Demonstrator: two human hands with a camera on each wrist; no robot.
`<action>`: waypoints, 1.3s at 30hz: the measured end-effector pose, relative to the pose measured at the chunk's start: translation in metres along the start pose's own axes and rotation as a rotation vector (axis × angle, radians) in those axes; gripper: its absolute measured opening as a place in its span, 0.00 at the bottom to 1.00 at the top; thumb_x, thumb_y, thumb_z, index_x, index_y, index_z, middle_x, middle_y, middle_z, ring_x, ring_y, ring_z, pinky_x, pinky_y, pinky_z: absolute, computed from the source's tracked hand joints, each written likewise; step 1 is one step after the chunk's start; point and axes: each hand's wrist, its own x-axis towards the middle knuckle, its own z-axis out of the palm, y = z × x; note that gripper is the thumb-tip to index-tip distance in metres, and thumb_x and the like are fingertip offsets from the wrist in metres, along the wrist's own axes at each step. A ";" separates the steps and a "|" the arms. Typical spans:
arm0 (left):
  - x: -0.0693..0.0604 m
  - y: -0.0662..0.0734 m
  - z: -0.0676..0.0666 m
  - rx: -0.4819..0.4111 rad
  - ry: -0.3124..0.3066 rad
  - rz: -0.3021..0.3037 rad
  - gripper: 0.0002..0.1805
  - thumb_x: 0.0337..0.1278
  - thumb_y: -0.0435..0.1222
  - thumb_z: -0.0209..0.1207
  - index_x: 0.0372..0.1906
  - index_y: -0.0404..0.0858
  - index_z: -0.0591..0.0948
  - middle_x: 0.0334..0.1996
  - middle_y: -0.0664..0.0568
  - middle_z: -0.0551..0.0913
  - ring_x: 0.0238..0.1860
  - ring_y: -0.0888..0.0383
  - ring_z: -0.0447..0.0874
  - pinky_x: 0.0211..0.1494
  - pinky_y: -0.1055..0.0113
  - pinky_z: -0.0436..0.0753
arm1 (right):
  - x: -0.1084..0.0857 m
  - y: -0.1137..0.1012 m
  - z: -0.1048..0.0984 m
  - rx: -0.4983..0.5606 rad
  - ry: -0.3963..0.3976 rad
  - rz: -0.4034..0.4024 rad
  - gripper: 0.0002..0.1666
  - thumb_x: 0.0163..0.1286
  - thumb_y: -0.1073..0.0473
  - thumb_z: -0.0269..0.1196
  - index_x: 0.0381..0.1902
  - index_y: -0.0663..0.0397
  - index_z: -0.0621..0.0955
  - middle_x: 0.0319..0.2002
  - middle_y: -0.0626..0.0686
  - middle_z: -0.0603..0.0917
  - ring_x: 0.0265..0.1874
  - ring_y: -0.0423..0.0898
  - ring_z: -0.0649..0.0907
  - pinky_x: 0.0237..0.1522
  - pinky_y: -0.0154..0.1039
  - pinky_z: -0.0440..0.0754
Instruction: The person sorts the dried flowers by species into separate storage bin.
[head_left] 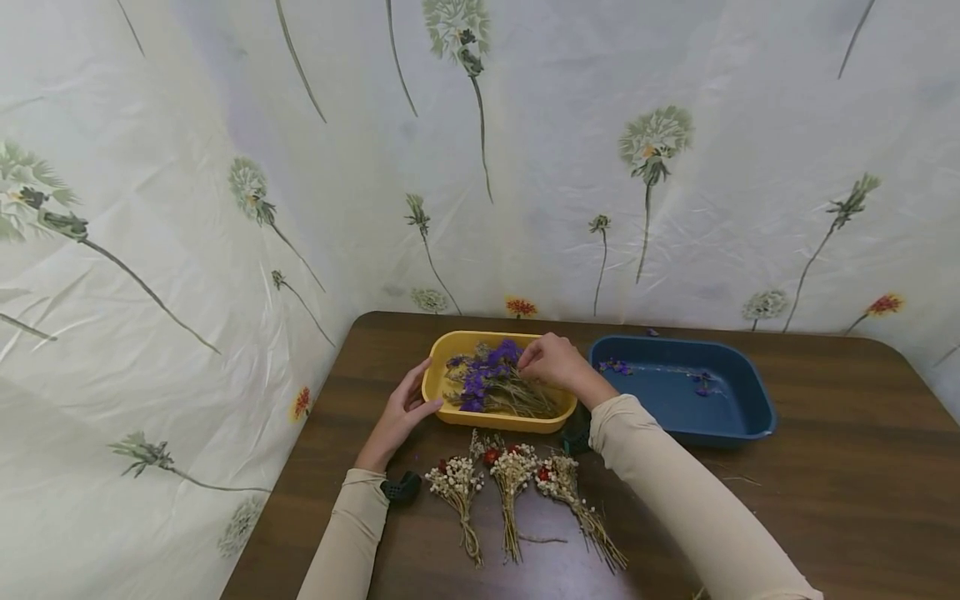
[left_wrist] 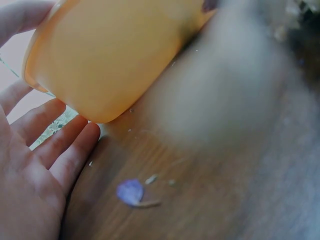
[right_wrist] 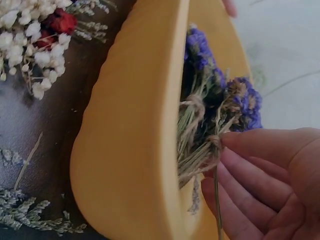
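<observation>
A yellow plastic tray [head_left: 510, 423] at the back of the table holds bunches of dried purple flowers [head_left: 476, 385] with thin stems. At its left end my left hand [head_left: 401, 417] rests against the outer wall, thumb toward the front and fingers spread straight along the side. My right hand [head_left: 558, 365] reaches over the tray's right part. In the right wrist view, its thumb and fingertips pinch a purple flower bunch [right_wrist: 245, 105] at the twine round its stems. Another tied bunch [right_wrist: 199, 50] lies beside it in the tray.
Right of the yellow tray stands a blue tray [head_left: 675, 408] with a few purple bits. In front lie three tied bouquets of white and red dried flowers: left [head_left: 453, 483], middle [head_left: 512, 471] and right [head_left: 573, 492]. A loose purple petal [left_wrist: 131, 192] lies on the table [head_left: 840, 450].
</observation>
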 end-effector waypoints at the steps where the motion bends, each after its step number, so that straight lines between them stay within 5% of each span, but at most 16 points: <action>1: 0.000 0.000 0.000 0.002 -0.001 0.001 0.40 0.71 0.37 0.63 0.82 0.53 0.59 0.82 0.49 0.60 0.79 0.43 0.63 0.76 0.39 0.67 | 0.000 0.000 0.001 -0.004 -0.002 0.001 0.07 0.71 0.60 0.68 0.42 0.56 0.90 0.41 0.56 0.91 0.33 0.47 0.86 0.37 0.42 0.85; 21: 0.001 0.003 0.001 0.006 -0.001 0.010 0.40 0.71 0.34 0.62 0.82 0.53 0.59 0.80 0.46 0.63 0.78 0.41 0.66 0.76 0.39 0.68 | -0.005 0.002 0.003 0.020 -0.045 -0.077 0.11 0.71 0.61 0.67 0.48 0.60 0.88 0.47 0.60 0.91 0.42 0.51 0.90 0.41 0.44 0.89; 25: 0.001 0.003 0.001 0.004 0.003 0.001 0.40 0.71 0.35 0.62 0.82 0.54 0.59 0.80 0.46 0.65 0.77 0.42 0.67 0.75 0.39 0.69 | -0.009 0.006 0.002 -0.013 -0.027 -0.098 0.12 0.71 0.60 0.68 0.49 0.58 0.88 0.47 0.59 0.91 0.41 0.50 0.90 0.44 0.47 0.89; 26: 0.001 0.002 0.001 0.004 0.003 -0.001 0.40 0.71 0.35 0.62 0.82 0.54 0.59 0.79 0.46 0.65 0.77 0.42 0.67 0.75 0.39 0.69 | -0.009 0.008 0.001 -0.021 -0.023 -0.104 0.12 0.72 0.59 0.68 0.50 0.58 0.88 0.47 0.59 0.91 0.39 0.49 0.90 0.52 0.49 0.87; 32: 0.000 0.001 0.002 0.008 0.006 -0.003 0.40 0.71 0.34 0.62 0.82 0.56 0.60 0.80 0.46 0.64 0.77 0.42 0.67 0.75 0.39 0.69 | -0.020 0.012 -0.005 0.030 0.010 -0.116 0.15 0.72 0.58 0.68 0.53 0.58 0.87 0.48 0.58 0.91 0.43 0.51 0.90 0.50 0.49 0.88; 33: 0.000 0.002 0.002 0.008 0.007 -0.004 0.40 0.71 0.34 0.62 0.82 0.56 0.60 0.80 0.46 0.64 0.77 0.42 0.67 0.75 0.39 0.69 | -0.022 0.013 -0.007 0.043 0.017 -0.125 0.16 0.72 0.58 0.68 0.54 0.59 0.87 0.49 0.58 0.91 0.45 0.52 0.89 0.44 0.47 0.89; 39: 0.000 0.002 0.002 0.008 0.009 0.001 0.41 0.71 0.34 0.62 0.82 0.57 0.59 0.80 0.47 0.64 0.77 0.42 0.67 0.75 0.39 0.69 | -0.036 0.025 -0.020 0.082 0.086 -0.177 0.19 0.72 0.54 0.68 0.57 0.56 0.85 0.53 0.59 0.89 0.52 0.55 0.88 0.55 0.54 0.86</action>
